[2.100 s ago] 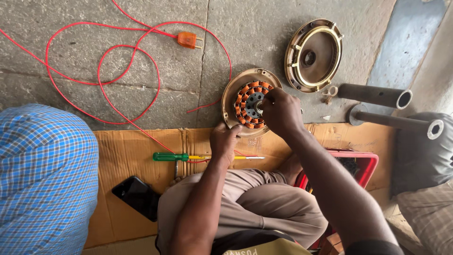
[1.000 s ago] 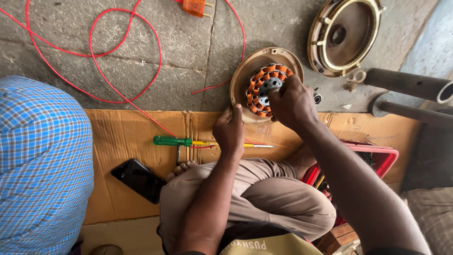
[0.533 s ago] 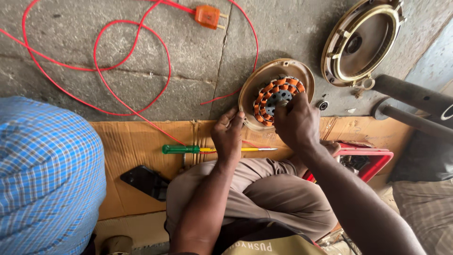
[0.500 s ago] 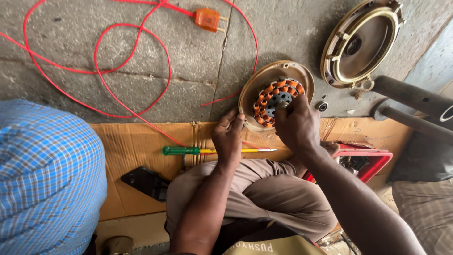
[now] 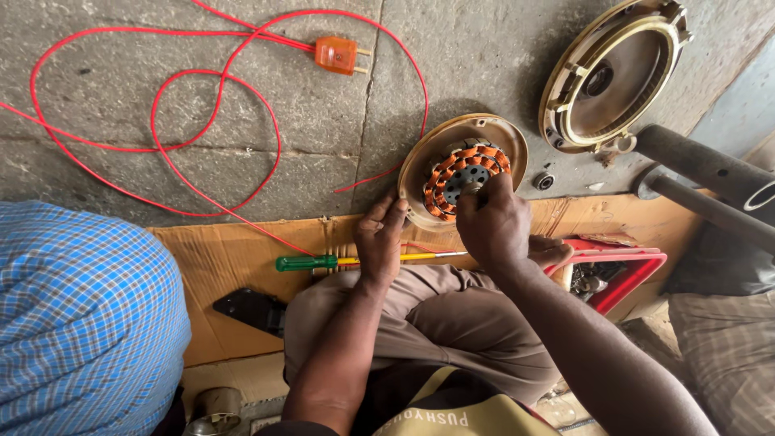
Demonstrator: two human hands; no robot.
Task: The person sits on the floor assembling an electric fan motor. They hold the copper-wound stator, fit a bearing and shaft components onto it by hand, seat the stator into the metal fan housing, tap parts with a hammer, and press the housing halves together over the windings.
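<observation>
Copper-wound coils of a fan motor [image 5: 467, 173] sit in a round, cream-coloured housing on the stone floor [image 5: 161, 97] at the centre of the frame, just above the edge of a flattened sheet of cardboard [image 5: 218, 266]. Seen from the head camera, the right hand [image 5: 496, 226] rests on the lower right of the coils, fingers curled down over the hub; whether they pinch anything cannot be told. The left hand [image 5: 381, 238] presses against the housing's lower left rim, fingers bent loosely around its edge and steadying it.

Just below the hands, a screwdriver [image 5: 355, 261] with a green handle and yellow shaft lies flat on the cardboard, touching neither hand. A red cable [image 5: 202, 121] loops across the floor in the upper left, ending in an orange plug [image 5: 337, 55] near the top centre. A second round cover [image 5: 613, 73], cream and gold, leans in the upper right, with two grey pipes [image 5: 710, 173] beside it. A red tray [image 5: 630, 270] sits at the right, by the person's knee. A blue checked shirt [image 5: 81, 323] on another person fills the lower left, and a black object [image 5: 254, 308] lies on the cardboard next to it.
</observation>
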